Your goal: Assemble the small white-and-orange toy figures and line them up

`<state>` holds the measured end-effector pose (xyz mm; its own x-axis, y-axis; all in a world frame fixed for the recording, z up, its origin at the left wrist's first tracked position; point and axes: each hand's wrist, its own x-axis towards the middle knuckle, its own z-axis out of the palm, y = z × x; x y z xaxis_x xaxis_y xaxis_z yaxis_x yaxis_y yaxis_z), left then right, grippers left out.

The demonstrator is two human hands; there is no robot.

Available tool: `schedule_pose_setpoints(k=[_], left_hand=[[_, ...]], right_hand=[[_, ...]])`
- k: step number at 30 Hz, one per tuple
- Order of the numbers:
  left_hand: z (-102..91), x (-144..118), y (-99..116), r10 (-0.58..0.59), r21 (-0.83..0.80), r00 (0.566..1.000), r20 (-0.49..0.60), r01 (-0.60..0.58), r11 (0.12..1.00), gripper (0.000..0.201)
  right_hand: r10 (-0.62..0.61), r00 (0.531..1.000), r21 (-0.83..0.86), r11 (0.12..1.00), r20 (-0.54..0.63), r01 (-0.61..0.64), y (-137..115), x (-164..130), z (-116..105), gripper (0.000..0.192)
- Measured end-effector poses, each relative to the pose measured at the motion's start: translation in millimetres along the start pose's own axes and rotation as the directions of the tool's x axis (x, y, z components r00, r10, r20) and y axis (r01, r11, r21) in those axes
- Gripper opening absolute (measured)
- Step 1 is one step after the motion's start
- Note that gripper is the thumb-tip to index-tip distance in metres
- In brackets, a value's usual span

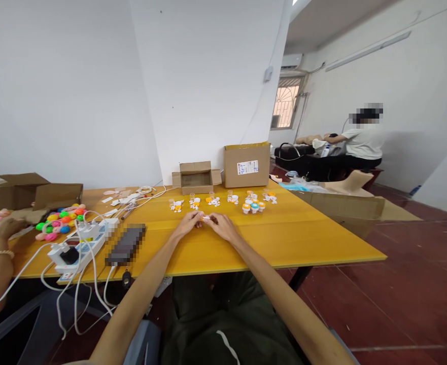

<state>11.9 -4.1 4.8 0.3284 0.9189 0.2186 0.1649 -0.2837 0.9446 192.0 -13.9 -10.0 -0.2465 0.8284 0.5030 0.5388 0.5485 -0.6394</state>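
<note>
My left hand [190,223] and my right hand [221,226] meet over the yellow table, fingers closed in a pinch. Between their fingertips is a small orange-and-white piece [205,218], mostly covered by the fingers, so its exact kind does not show. Just beyond lie small groups of parts, such as a pile of white and orange pieces [176,206] and another pile [213,201], with little clear cups among them. To the right of my hands stands a cluster of small round jars [254,207] with white, orange and teal tops.
An open small carton [196,178] and a taller cardboard box [246,166] stand at the back. Left are a phone [126,244], a power strip [90,248] with trailing cables, and colourful balls [61,221]. Another person's hand [6,228] works there. A person [364,139] sits far right.
</note>
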Motion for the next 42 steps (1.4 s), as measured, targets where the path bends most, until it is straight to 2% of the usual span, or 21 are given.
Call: schedule_pose_setpoints(k=[6, 9, 14, 19, 24, 28, 37, 42], left_hand=[[3.5, -0.8, 5.4, 0.014, -0.019, 1.000, 0.010, -0.014, 1.000, 0.049], [4.2, -1.9, 7.5, 0.036, -0.019, 0.999, 0.016, -0.035, 0.999, 0.052], [3.0, -2.1, 6.7, 0.046, 0.013, 0.999, 0.022, -0.046, 0.999, 0.053], [1.5, -0.2, 2.2, 0.050, 0.005, 0.999, 0.015, -0.050, 0.999, 0.053], [0.3, 0.8, -0.9, 0.042, 0.010, 0.999, 0.019, -0.042, 0.999, 0.050], [-0.4, 0.2, -0.7, 0.035, 0.011, 0.999, 0.019, -0.035, 0.999, 0.048], [1.2, 0.3, 0.8, 0.037, -0.001, 0.999, 0.015, -0.037, 0.999, 0.049], [0.7, -0.2, 1.2, 0.033, 0.009, 0.999, 0.010, -0.033, 0.999, 0.046]], right_hand=[[-0.009, 1.000, 0.076, 0.997, 0.000, 0.009, -2.1, -1.4, -1.3, 0.021], [-0.018, 1.000, 0.029, 0.999, -0.004, 0.018, -4.6, -1.8, -2.9, 0.013], [0.007, 1.000, -0.082, 0.997, 0.017, -0.006, -9.0, -2.1, -4.8, 0.033], [0.064, 0.998, -0.073, 0.995, 0.003, -0.064, -11.5, -2.4, -3.4, 0.023], [0.022, 1.000, -0.083, 0.996, -0.015, -0.023, -8.9, -1.9, -0.5, 0.016], [-0.009, 1.000, -0.115, 0.993, -0.027, 0.006, -6.6, -1.9, 0.5, 0.025], [0.003, 1.000, -0.152, 0.988, -0.027, -0.007, -6.5, -2.0, 1.6, 0.016], [0.005, 0.999, -0.172, 0.985, -0.039, -0.012, -7.6, -2.5, 1.0, 0.020]])
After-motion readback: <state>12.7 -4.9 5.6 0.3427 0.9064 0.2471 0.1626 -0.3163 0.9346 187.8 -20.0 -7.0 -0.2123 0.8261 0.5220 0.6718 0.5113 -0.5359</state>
